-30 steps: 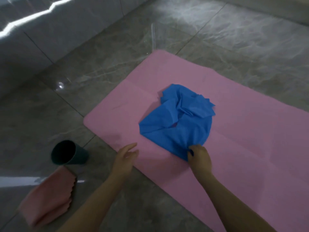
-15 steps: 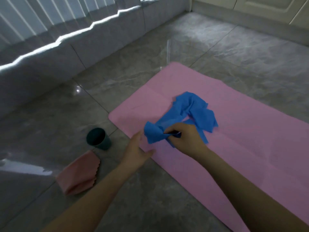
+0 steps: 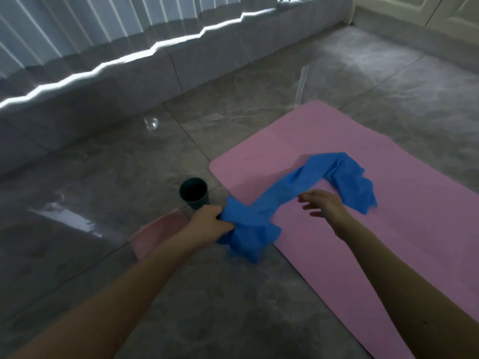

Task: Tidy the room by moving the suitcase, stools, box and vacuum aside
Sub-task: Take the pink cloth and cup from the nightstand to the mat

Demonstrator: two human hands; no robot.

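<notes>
While left hand (image 3: 207,224) grips bunched blue cloth (image 3: 290,200), right hand (image 3: 324,204) hovers spread, empty; gather trailing end off pink mat (image 3: 388,229), avoid cup (image 3: 194,193).

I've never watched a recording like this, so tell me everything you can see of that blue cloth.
The blue cloth looks like thin, soft, crumpled fabric, drawn out into a long twisted band. The left hand grips its bunched near end off the mat's edge, over the grey floor. Its far end lies rumpled on the pink mat. The right hand, fingers spread, is at its middle; contact is unclear.
</notes>
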